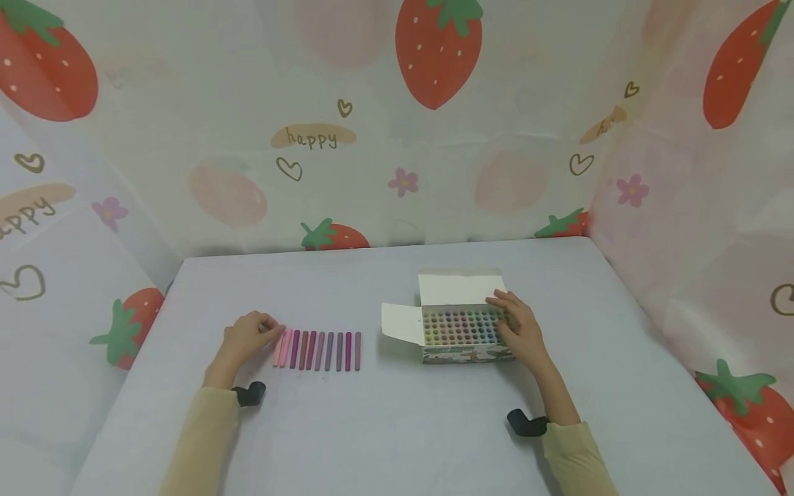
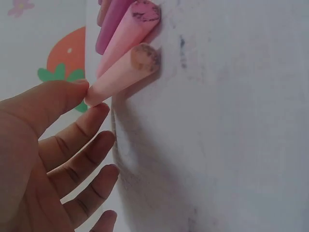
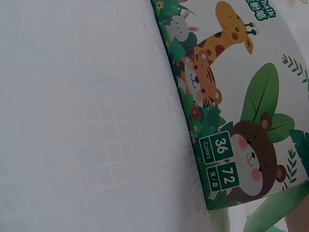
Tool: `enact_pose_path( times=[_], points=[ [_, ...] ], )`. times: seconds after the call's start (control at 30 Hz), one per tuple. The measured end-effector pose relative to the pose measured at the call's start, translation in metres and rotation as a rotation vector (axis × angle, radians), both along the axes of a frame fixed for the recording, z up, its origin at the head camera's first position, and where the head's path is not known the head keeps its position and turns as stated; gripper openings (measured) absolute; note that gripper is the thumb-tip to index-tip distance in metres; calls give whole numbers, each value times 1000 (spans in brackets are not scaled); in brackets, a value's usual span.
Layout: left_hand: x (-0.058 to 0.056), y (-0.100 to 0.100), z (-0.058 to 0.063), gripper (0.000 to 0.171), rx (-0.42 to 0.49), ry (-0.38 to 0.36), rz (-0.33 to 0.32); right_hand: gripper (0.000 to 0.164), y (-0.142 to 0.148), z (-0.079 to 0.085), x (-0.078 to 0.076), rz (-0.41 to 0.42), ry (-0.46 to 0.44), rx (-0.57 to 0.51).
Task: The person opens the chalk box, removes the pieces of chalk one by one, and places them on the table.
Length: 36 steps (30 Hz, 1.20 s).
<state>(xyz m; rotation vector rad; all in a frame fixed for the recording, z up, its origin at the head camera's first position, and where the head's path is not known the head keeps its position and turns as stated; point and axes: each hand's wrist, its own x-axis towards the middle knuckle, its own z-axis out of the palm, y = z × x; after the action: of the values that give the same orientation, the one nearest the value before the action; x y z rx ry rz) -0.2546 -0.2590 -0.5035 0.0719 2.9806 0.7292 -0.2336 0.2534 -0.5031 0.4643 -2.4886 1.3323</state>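
At the left end of a row of pink and purple chalk sticks (image 1: 311,350), my left hand (image 1: 251,334) pinches the tip of a pale pink chalk stick (image 2: 118,75) between thumb and forefinger. That stick lies beside a brighter pink one (image 2: 126,38), and the other fingers spread loosely below it. My right hand (image 1: 521,334) rests over the right end of a chalk box (image 1: 468,355), fingers extended at its back corner and thumb over the chalk ends. Coloured chalks stand in tidy rows inside the box. In the right wrist view, the box front (image 3: 260,101) shows cartoon animals.
The box's white back lid (image 1: 462,289) and left flap (image 1: 402,322) stand folded outward. A white cloth covers the table (image 1: 384,427). Strawberry-print curtains (image 1: 372,89) hang behind and at both sides.
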Motion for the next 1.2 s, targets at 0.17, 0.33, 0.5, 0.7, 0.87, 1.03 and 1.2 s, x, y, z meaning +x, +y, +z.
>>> enact_pose_path(
  times=[0.17,0.33,0.5,0.7,0.87,1.03,1.2],
  points=[
    [2,2,-1,32,-17,26,12,43,-1,1,0,2,-4,-17],
    [3,1,-2,29,-35,30,27,43,-2,2,-1,1,-19,-6],
    [5,2,-3,29,-31,35,40,43,-1,-1,-2,2,-15,-6],
    [8,5,-3,30,-22,47,40,42,3,-3,-6,9,-8,-4],
    [8,7,0,28,-18,68,26,41,7,0,-5,13,-5,37],
    [5,8,0,28,-30,79,1,41,11,-2,-8,33,9,44],
    [3,10,-1,27,-42,73,-7,39,16,3,-10,75,-16,74]
  ],
)
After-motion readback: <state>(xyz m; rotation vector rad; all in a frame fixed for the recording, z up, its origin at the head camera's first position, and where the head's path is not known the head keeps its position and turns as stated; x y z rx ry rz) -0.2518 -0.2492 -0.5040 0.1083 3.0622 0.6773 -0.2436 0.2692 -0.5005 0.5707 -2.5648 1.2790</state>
